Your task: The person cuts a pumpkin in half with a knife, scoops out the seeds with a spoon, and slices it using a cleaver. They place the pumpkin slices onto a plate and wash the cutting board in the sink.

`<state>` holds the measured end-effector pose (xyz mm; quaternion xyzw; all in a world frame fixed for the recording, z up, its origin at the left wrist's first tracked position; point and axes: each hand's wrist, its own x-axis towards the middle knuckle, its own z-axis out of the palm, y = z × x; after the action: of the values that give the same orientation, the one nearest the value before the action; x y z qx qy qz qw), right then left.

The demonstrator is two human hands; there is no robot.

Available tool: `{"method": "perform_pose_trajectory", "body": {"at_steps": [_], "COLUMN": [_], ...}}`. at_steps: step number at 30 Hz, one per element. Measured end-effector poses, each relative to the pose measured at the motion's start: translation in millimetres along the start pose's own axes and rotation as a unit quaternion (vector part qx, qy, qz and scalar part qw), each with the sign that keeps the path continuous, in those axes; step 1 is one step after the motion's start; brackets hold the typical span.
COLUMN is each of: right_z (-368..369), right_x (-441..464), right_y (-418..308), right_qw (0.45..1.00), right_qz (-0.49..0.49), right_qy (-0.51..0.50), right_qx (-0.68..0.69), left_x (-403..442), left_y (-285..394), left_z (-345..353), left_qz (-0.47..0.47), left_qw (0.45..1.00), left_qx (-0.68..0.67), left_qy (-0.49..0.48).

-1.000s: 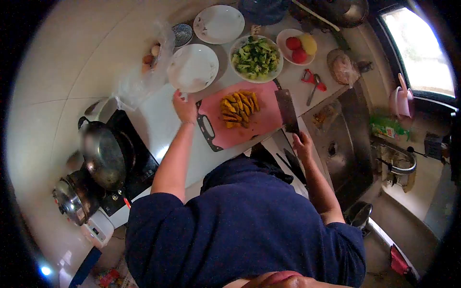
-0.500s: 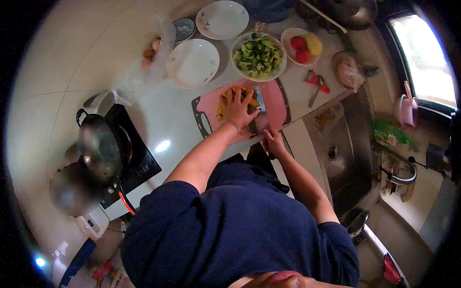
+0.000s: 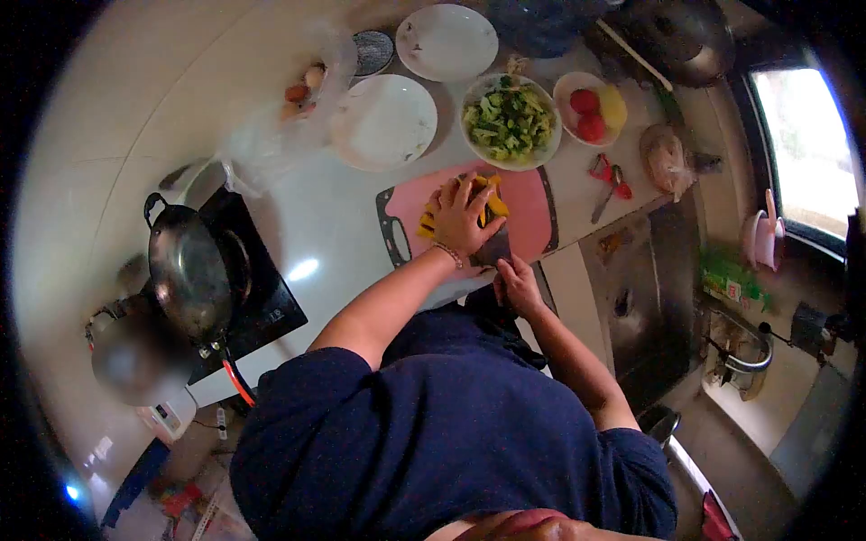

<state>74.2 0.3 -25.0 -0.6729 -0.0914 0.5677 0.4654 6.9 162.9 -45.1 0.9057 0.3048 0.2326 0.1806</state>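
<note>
On a pink cutting board (image 3: 532, 212) with dark ends lie cut yellow vegetable pieces (image 3: 495, 208), partly covered by my left hand (image 3: 461, 219). Its fingers are stretched out and slightly apart over the pieces, and its thumb reaches toward the kitchen knife (image 3: 495, 250). My right hand (image 3: 519, 285) is closed around the knife's handle at the board's near edge. The wide blade lies low over the board beside the pieces, partly under my left hand. I cannot tell the exact kind of vegetable.
Behind the board stand a bowl of chopped greens (image 3: 510, 124), white plates (image 3: 383, 123) and a plate (image 3: 575, 86) with red and yellow round produce. A red peeler (image 3: 602, 167) lies right, near the sink (image 3: 645, 298). A wok (image 3: 191, 270) sits on the left cooktop (image 3: 262, 302).
My left hand's fingers have drawn closer together over the yellow pieces. The blade has turned and shifted toward my left hand. The whole view has shifted slightly.
</note>
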Motion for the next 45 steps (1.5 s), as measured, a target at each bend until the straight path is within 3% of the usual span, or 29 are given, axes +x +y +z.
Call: {"method": "perform_pose_trajectory", "body": {"at_steps": [6, 8, 11, 12, 16, 18, 20, 21, 24, 26, 29, 31, 35, 40, 43, 45], "right_z": [40, 57, 82, 82, 58, 37, 14, -3, -49, -71, -85, -62, -29, 12, 12, 12], "right_x": [57, 110, 114, 121, 88, 67, 38, 30, -1, -18, -34, -40, -5, 10, 19, 19], "right_y": [-72, -62, -107, -106, -110, -99, -91, -72, -16, 20, 74, 61, 103, 76, 79, 71], "right_qw": [0.997, 0.976, 0.986, 0.975, 0.981, 0.98, 0.986, 0.994, 0.995, 0.996, 0.997, 0.995, 0.998, 0.998, 0.997, 0.999], "right_qz": [-0.024, -0.166, -0.051, -0.077, -0.042, -0.061, 0.005, -0.031, -0.043, 0.023, 0.032, 0.064, 0.013, 0.022, -0.039, -0.021], "right_qy": [-0.062, -0.013, -0.027, -0.022, 0.021, 0.059, 0.085, 0.066, 0.079, 0.085, 0.07, 0.073, 0.058, 0.028, -0.002, 0.0], "right_qx": [-0.034, -0.141, -0.154, -0.206, -0.188, -0.177, -0.144, -0.079, -0.043, -0.022, 0.019, 0.0, -0.008, 0.044, 0.072, 0.03], "left_x": [64, 81, 91, 92, 85, 85, 84, 78, 43, 4, -36, -41, -46, -41, -43, -42], "left_y": [-56, -92, -146, -160, -188, -181, -167, -159, -111, -88, -45, -26, -20, -23, -26, -24], "left_z": [-41, -42, -30, -27, -23, -32, -45, -49, -55, -42, -35, -36, -12, 9, 19, 18], "left_qz": [-0.046, -0.071, -0.121, -0.133, -0.074, -0.059, -0.021, -0.004, 0.031, 0.042, 0.059, 0.047, 0.034, 0.043, 0.044, 0.038], "left_qw": [0.997, 0.992, 0.982, 0.978, 0.974, 0.975, 0.982, 0.984, 0.993, 0.984, 0.982, 0.98, 0.988, 0.996, 0.998, 0.999], "left_qx": [0.042, 0.081, 0.135, 0.152, 0.211, 0.212, 0.176, 0.157, -0.103, -0.145, -0.067, -0.023, 0.016, 0.011, -0.015, -0.021], "left_qy": [0.049, 0.066, 0.052, 0.052, 0.026, 0.02, 0.066, 0.085, 0.052, -0.092, -0.169, -0.193, -0.151, -0.076, -0.035, -0.012]}}
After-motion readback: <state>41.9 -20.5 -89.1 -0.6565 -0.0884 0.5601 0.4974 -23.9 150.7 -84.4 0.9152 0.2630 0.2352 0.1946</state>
